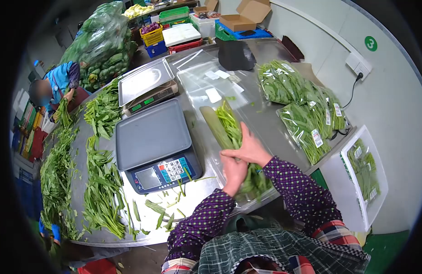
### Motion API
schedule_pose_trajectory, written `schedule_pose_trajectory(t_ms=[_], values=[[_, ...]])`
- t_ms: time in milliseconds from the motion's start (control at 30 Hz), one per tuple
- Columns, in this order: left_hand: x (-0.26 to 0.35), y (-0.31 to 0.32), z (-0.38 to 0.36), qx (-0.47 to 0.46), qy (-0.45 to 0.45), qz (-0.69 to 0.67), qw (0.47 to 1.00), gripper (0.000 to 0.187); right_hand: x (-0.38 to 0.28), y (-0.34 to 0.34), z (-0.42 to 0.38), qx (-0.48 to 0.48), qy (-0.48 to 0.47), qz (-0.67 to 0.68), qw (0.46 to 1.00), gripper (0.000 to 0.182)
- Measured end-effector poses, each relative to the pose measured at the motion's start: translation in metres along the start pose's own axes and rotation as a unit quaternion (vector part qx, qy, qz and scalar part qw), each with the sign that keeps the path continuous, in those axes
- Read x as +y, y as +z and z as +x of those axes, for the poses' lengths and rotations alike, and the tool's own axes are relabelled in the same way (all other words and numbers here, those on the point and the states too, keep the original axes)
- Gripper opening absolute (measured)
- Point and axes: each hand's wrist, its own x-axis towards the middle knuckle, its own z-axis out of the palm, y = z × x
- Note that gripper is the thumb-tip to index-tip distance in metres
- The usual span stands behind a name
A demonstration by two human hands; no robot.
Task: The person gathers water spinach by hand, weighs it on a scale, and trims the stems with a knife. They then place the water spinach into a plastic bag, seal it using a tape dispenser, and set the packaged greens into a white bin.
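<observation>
In the middle of the metal table, a bunch of leafy greens point(227, 119) lies along a curved, olive-coloured translucent sheet point(214, 129). Its pale stems point away from me and its leaves toward my body. My right hand point(250, 147) is closed over the bunch, fingers along its right side and thumb reaching left. Just below, my left hand point(234, 171) wraps round the leafy part, its thumb by the right thumb. Both hands hide the bunch's middle. A clear plastic bag point(206, 82) lies flat beyond, with white labels point(213, 95) on it.
A dark digital scale point(154, 134) stands left, a second scale point(146, 84) behind it. Loose greens point(101, 192) cover the left side. Bagged greens point(306, 109) lie right, above a white foam box point(364, 178). A co-worker point(60, 89) handles greens far left; blue-gloved hands point(49, 230) show lower left.
</observation>
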Motion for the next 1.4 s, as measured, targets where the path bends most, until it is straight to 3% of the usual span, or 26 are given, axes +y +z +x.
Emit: schedule_pose_trajectory(t_ms=[33,100,133,167,200,233,300,333,367,400,500,567,667,733,867,967,1000,1100,1200,1400], values=[[-0.012,0.01,0.0,-0.003,0.048,0.014,0.999,0.084,-0.008,-0.005,-0.003,0.018,-0.016,-0.159,0.987,0.107],[0.044,-0.021,-0.04,-0.126,0.027,-0.082,0.988,0.087,-0.006,-0.049,-0.017,-0.039,0.008,-0.073,0.997,0.11],[0.029,-0.025,-0.054,-0.234,0.003,-0.078,0.969,0.081,0.0,-0.068,-0.032,-0.065,0.028,-0.029,0.997,0.107],[0.01,-0.031,-0.057,-0.24,-0.011,-0.084,0.967,0.081,0.027,-0.079,-0.047,-0.057,0.024,-0.018,0.998,0.107],[-0.016,-0.039,-0.052,-0.236,0.151,0.089,0.956,0.08,0.057,-0.086,-0.064,-0.047,0.018,-0.007,0.999,0.107],[-0.044,-0.047,-0.046,-0.218,0.306,0.258,0.89,0.078,0.082,-0.089,-0.087,-0.016,0.043,-0.033,0.998,0.107],[-0.094,-0.07,-0.04,-0.217,0.284,0.357,0.863,0.072,0.109,-0.076,-0.137,0.009,0.079,-0.056,0.995,0.107],[-0.108,-0.086,-0.039,-0.225,0.299,0.397,0.838,0.072,0.116,-0.069,-0.162,0.032,0.15,-0.073,0.986,0.109],[-0.114,-0.1,-0.041,-0.207,0.274,0.396,0.852,0.071,0.121,-0.067,-0.18,0.061,0.218,-0.089,0.97,0.111],[-0.117,-0.117,-0.04,-0.194,0.256,0.403,0.857,0.07,0.123,-0.066,-0.192,0.067,0.228,-0.087,0.968,0.111],[-0.093,-0.114,-0.04,-0.192,0.268,0.379,0.865,0.066,0.121,-0.046,-0.216,0.126,0.215,0.022,0.968,0.114],[-0.073,-0.075,-0.034,-0.265,0.371,0.338,0.824,0.058,0.12,-0.041,-0.209,0.074,0.192,-0.03,0.978,0.115],[-0.079,-0.016,-0.01,-0.295,0.385,0.335,0.808,0.056,0.101,-0.032,-0.201,0.064,0.236,-0.131,0.961,0.115],[-0.078,0.001,0.011,-0.258,0.42,0.366,0.789,0.056,0.102,-0.026,-0.197,0.068,0.176,-0.144,0.971,0.115],[-0.071,0.002,0.006,-0.275,0.444,0.297,0.8,0.051,0.1,-0.025,-0.194,0.073,0.158,-0.122,0.977,0.114],[-0.073,0.001,-0.005,-0.306,0.451,0.303,0.782,0.047,0.092,-0.022,-0.193,0.087,0.2,-0.093,0.971,0.111],[-0.07,0.001,-0.009,-0.3,0.404,0.272,0.821,0.042,0.089,-0.021,-0.192,0.117,0.192,-0.081,0.971,0.111],[-0.06,-0.001,-0.011,-0.292,0.382,0.247,0.841,0.04,0.078,-0.021,-0.189,0.126,0.185,-0.076,0.972,0.111],[-0.075,-0.004,-0.01,-0.298,0.429,0.293,0.801,0.04,0.077,-0.019,-0.184,0.103,0.165,-0.092,0.977,0.114],[-0.081,0.001,-0.004,-0.283,0.425,0.273,0.815,0.031,0.079,-0.018,-0.179,0.105,0.206,0.007,0.973,0.113]])
